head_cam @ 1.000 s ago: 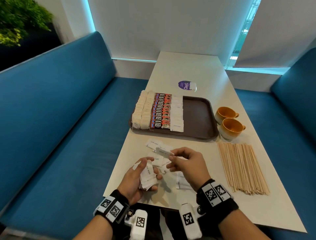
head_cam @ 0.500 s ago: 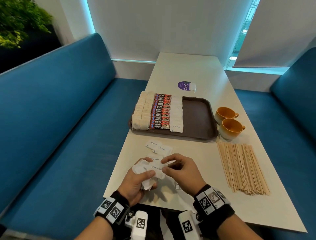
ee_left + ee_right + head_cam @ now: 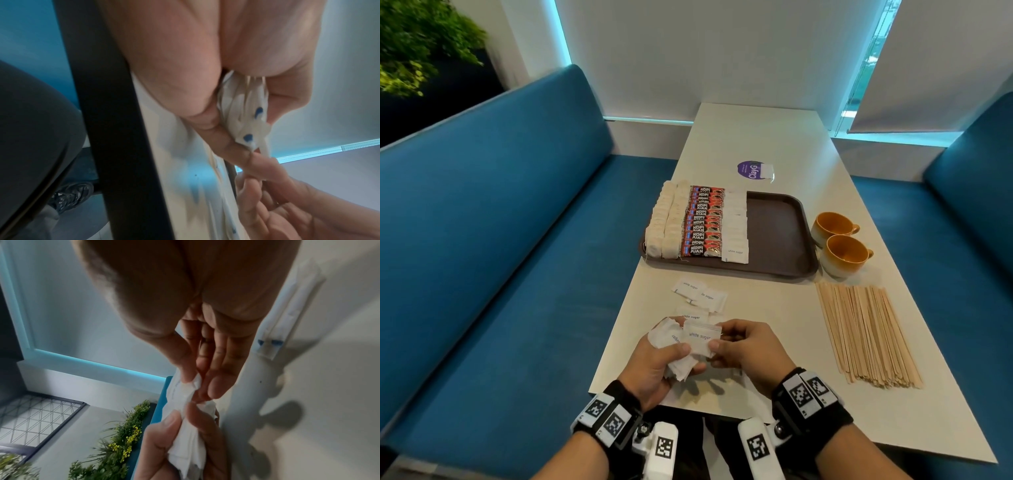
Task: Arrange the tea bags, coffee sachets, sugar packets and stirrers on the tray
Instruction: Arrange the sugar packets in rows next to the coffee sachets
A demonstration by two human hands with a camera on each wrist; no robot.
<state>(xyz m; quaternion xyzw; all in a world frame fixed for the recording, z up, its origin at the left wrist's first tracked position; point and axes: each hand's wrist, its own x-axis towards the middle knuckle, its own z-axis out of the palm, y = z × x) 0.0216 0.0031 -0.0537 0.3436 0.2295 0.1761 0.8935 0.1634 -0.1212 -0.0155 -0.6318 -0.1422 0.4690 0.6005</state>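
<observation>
My left hand (image 3: 671, 356) grips a bunch of white sugar packets (image 3: 674, 346) (image 3: 244, 110) above the table's near edge. My right hand (image 3: 726, 346) pinches the right end of the top packet (image 3: 700, 337), which lies across that bunch. The same pinch shows in the right wrist view (image 3: 193, 386). A few loose sugar packets (image 3: 698, 294) lie on the table just beyond my hands. The brown tray (image 3: 777, 233) holds rows of tea bags (image 3: 664, 222), coffee sachets (image 3: 702, 222) and sugar packets (image 3: 736, 222). Wooden stirrers (image 3: 866, 329) lie in a pile at the right.
Two orange cups (image 3: 839, 243) stand right of the tray. A purple round sticker (image 3: 751, 170) lies behind it. More sugar packets (image 3: 287, 316) lie on the table under my right wrist. Blue benches (image 3: 500, 240) flank the white table (image 3: 756, 137).
My right hand, which held a single sugar packet up above the table, has come down and back to the left hand, and that packet now lies on the bunch.
</observation>
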